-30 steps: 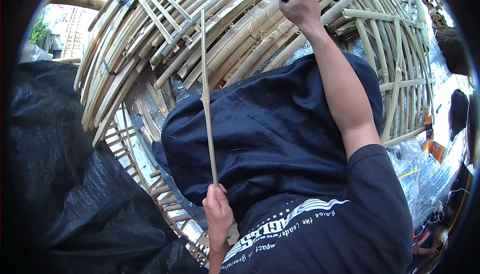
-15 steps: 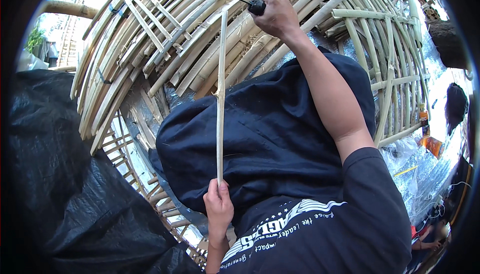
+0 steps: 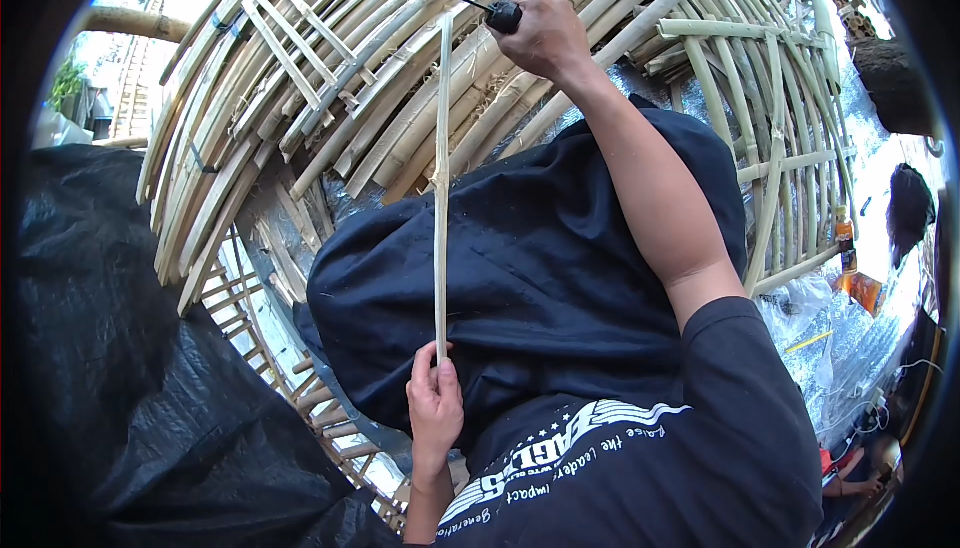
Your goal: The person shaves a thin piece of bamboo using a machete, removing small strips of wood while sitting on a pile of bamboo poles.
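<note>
your left hand [image 3: 436, 406] clamps its fingers on the near end of the bamboo strip [image 3: 441, 248], above dark cloth [image 3: 560, 258]; far and right, your right hand [image 3: 548, 38] wraps a black handle [image 3: 505, 17]. the strip looks light, springy, perhaps splintery: hold it nearside of the knot [image 3: 441, 179].

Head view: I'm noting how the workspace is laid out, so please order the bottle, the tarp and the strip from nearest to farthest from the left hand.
1. Strip: in the left hand, held at its lower end.
2. Tarp: to the hand's left.
3. Bottle: well off to the right, past the lattice.
</note>
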A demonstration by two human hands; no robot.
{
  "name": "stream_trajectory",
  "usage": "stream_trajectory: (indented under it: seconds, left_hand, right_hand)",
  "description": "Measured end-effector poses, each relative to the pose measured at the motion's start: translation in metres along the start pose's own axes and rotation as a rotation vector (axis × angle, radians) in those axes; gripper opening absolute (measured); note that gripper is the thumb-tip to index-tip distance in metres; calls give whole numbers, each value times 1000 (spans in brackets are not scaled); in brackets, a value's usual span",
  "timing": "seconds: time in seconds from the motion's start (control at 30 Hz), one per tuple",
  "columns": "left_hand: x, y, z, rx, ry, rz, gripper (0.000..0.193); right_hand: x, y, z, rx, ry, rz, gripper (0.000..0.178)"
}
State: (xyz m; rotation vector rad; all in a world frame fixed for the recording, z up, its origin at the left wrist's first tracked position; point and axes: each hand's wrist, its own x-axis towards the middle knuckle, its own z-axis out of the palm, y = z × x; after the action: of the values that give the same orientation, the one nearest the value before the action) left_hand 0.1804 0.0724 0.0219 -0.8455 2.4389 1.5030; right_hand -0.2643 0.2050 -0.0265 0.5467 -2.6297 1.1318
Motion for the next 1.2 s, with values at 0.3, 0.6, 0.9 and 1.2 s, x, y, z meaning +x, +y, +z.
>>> stream_trajectory:
  seconds: [0.3, 0.6, 0.9, 1.2]
  left_hand:
    - [48, 47, -1, -779, -185, -215, 29]
    - [102, 75, 6, -942, -165, -337, 21]
    - [148, 51, 23, -863, -264, -208, 22]
    - [208, 54, 48, -764, -190, -288, 30]
  right_hand:
    - [2, -4, -10, 72, 40, 24, 26]
    - [5, -1, -9, 126, 69, 28, 27]
    - [7, -6, -9, 141, 44, 44, 26]
    - [10, -1, 0, 108, 3, 65, 28]
